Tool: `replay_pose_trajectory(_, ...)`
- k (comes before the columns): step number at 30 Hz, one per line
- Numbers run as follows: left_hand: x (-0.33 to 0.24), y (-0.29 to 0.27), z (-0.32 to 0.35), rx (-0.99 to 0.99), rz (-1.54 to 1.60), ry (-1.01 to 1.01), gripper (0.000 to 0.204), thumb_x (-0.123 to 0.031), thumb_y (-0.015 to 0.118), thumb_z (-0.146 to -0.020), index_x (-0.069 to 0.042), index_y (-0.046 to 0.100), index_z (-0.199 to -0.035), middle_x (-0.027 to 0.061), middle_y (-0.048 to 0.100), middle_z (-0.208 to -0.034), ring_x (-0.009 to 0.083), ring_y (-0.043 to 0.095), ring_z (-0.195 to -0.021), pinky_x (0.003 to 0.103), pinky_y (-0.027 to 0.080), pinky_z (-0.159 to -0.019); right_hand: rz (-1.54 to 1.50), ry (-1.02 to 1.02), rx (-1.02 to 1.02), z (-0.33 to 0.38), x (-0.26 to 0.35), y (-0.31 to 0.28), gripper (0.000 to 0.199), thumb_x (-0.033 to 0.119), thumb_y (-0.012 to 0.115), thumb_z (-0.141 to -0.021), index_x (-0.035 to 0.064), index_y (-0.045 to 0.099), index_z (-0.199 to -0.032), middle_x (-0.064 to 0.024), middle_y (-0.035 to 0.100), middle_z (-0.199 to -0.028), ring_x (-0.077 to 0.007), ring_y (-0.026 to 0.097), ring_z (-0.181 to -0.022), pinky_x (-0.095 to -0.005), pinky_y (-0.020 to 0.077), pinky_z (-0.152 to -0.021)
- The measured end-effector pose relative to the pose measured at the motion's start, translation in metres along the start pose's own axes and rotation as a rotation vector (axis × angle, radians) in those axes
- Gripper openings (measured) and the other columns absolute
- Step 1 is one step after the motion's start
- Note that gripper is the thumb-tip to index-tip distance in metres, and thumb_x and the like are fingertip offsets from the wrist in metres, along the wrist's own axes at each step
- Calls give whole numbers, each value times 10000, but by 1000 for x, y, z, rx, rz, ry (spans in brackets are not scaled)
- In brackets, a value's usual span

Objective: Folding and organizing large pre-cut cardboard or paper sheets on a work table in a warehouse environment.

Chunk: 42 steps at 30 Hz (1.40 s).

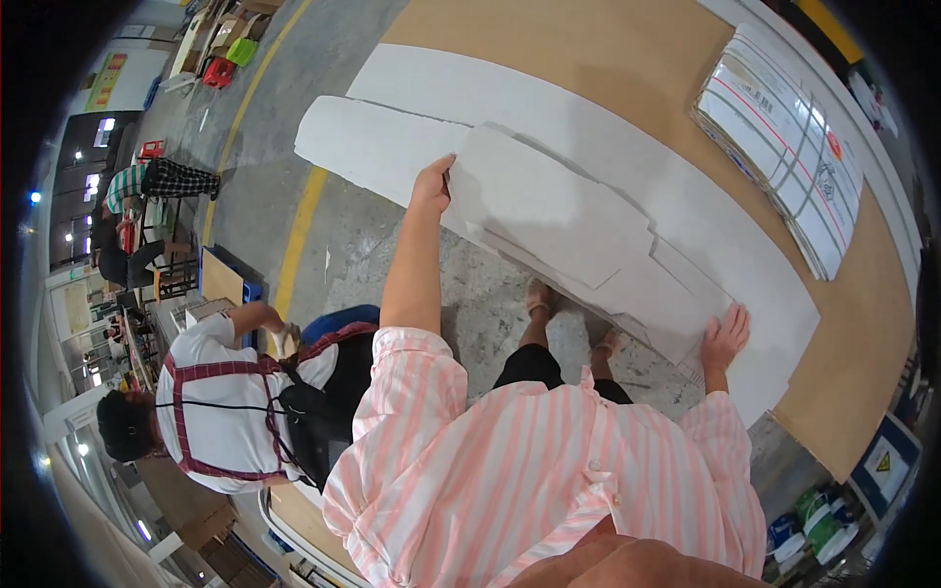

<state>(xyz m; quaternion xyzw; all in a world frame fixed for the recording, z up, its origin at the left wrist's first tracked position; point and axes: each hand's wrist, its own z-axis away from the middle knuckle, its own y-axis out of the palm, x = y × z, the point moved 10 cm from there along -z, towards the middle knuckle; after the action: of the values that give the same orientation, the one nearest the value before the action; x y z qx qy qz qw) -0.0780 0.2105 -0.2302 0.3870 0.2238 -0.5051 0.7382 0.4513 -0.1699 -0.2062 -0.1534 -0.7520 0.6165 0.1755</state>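
Several pale grey-white cardboard pieces (549,206) lie overlapping in a loose stack along the near side of the table. My left hand (431,186) is closed round the near left edge of this stack, where the upper pieces meet a longer piece (377,142) that juts out to the left. At the stack's right end, my right hand (725,336) rests flat with its fingers stretched out. Under the pieces spreads a large white sheet (676,171). How far my left fingers reach beneath the edge is hidden.
A strapped bundle of white packaging (784,142) sits on the brown tabletop (588,59) at the far right. To my left another person (235,392) sits close by. Tubs (823,524) stand at lower right. Yellow lines (299,240) cross the concrete floor.
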Motion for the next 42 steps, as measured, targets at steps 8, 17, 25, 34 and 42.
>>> replay_pose_trajectory(8, -16, -21, -14, -154, -539, 231, 268, -203, 568, -845, 47, 614, -929, 50, 631, -772, 186, 583, -656, 312, 461, -609, 17, -17, 8, -4, 3, -4, 583, 376, 472, -856, 79, 326, -1337, -117, 309, -1386, -310, 245, -1288, -466, 163, -1045)
replay_pose_trajectory(17, -15, -33, -3, -114, -426, 325, 318, -246, 581, -843, 58, 608, -931, 80, 642, -829, 182, 584, -653, 306, 456, -593, 15, 7, 15, -3, 6, 0, 568, 343, 492, -852, 93, 335, -1337, -121, 309, -1384, -309, 255, -1281, -447, 182, -1044)
replay_pose_trajectory(25, 28, -16, 11, 90, 28, -46, 324, -122, 543, -853, 64, 484, -1112, 132, 567, -1070, 224, 557, -980, 327, 478, -787, -15, -3, -20, 0, 3, 1, 573, 338, 502, -846, 87, 338, -1334, -124, 310, -1384, -315, 257, -1279, -450, 181, -1042)
replay_pose_trajectory(34, -34, 40, 114, -61, -1045, 1047, 383, -169, 572, -849, -17, 475, -1187, 89, 563, -1069, 194, 551, -822, 299, 470, -694, -18, 0, -44, 3, -3, 2, 568, 354, 482, -852, 85, 342, -1332, -138, 319, -1376, -328, 256, -1275, -468, 174, -1034)
replay_pose_trajectory(42, 158, 84, 159, 227, 665, -124, 556, -478, 437, -870, -59, 431, -1236, 63, 512, -1180, 232, 490, -1074, 404, 408, -885, -11, 36, -16, 6, -11, 8, 607, 397, 485, -838, 82, 335, -1335, -147, 317, -1373, -337, 243, -1280, -499, 168, -1024)
